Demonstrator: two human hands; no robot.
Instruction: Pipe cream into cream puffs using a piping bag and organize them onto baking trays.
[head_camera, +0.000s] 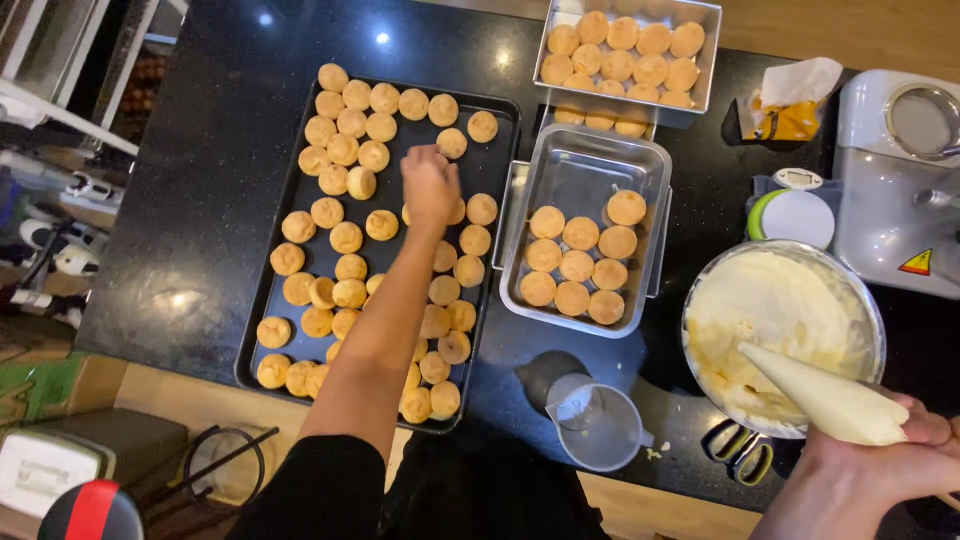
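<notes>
My left hand (430, 187) reaches across a dark baking tray (500, 135) covered with several round golden pastry puffs (346, 238), fingers curled down on the puffs near the tray's far right; whether it grips one I cannot tell. My right hand (865, 478) at the lower right holds a cream-filled piping bag (815, 395), its tip pointing over a metal bowl of pale cream (775, 320). A metal pan (585, 170) between tray and bowl holds several puffs in its near half.
A second metal pan (628, 55) full of puffs stands at the back. A plastic measuring cup (598, 422) and scissors (740, 452) lie near the counter's front edge. A white scale and appliance (895, 190) sit at the right.
</notes>
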